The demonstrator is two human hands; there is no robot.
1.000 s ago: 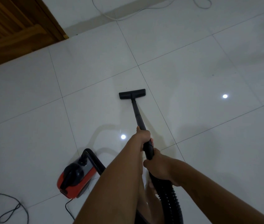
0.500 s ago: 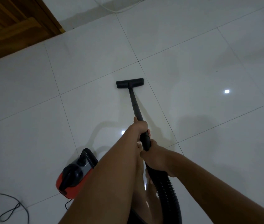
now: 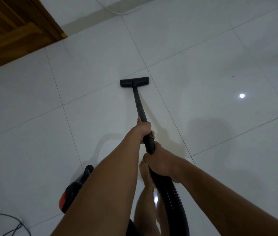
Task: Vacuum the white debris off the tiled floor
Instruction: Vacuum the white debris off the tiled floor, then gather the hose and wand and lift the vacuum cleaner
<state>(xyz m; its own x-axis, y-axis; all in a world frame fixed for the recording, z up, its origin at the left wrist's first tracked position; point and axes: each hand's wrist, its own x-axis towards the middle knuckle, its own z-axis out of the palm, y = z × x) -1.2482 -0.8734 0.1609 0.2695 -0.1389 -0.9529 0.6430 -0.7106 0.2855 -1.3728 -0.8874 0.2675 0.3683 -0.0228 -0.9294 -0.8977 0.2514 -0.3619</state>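
A black vacuum wand [image 3: 139, 103] runs from my hands out to a flat black floor head [image 3: 134, 81], which lies on the white tiled floor [image 3: 202, 125] at a grout line. My left hand [image 3: 144, 129] grips the wand higher up. My right hand [image 3: 160, 161] grips it just below, where the ribbed black hose [image 3: 172, 201] begins. The red and black vacuum body [image 3: 73, 189] sits on the floor at lower left, partly hidden by my left arm. No white debris shows plainly on the tiles.
A wooden door [image 3: 14, 31] fills the top left corner. A white cable [image 3: 126, 11] lies along the far wall. A dark power cord [image 3: 9, 222] loops at bottom left. My bare foot [image 3: 145, 171] stands under my hands.
The floor head has been pushed farther away from me across the tile, and my arms have stretched out with it. The vacuum body has stayed at lower left.
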